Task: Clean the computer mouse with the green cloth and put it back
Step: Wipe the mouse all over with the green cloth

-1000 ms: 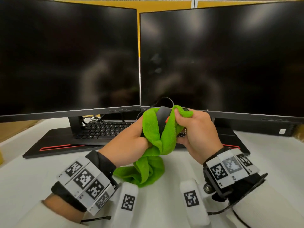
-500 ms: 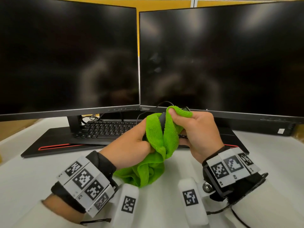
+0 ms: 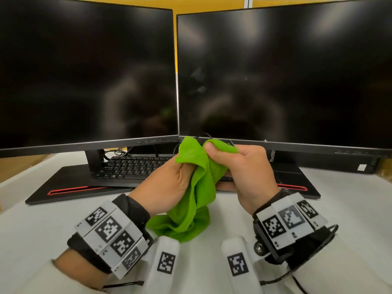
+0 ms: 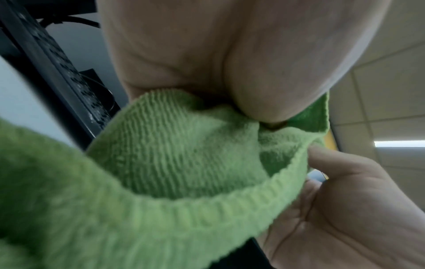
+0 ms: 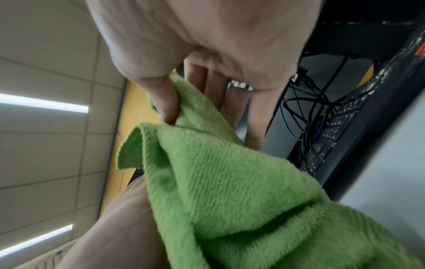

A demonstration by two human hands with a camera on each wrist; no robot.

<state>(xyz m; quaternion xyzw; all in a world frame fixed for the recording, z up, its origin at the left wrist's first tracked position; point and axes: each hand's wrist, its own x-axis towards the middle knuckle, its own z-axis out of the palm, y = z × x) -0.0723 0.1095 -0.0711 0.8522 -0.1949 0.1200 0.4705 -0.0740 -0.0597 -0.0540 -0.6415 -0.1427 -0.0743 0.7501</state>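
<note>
At the centre of the head view, the left hand (image 3: 167, 183) and the right hand (image 3: 244, 172) were both clenched on the green cloth (image 3: 199, 187), bunched between them above the worktop (image 3: 38, 219). The mouse was hidden, presumably wrapped inside. Wiping looked underway; putting it back remained.

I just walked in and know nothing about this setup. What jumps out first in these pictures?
The bright green cloth at centre, bunched between the left hand and right hand above the white desk; the mouse is hidden from view. Behind them, two large dark monitors fill the view, a black keyboard beneath. White wristbands with black square markers wrap both wrists.
</note>
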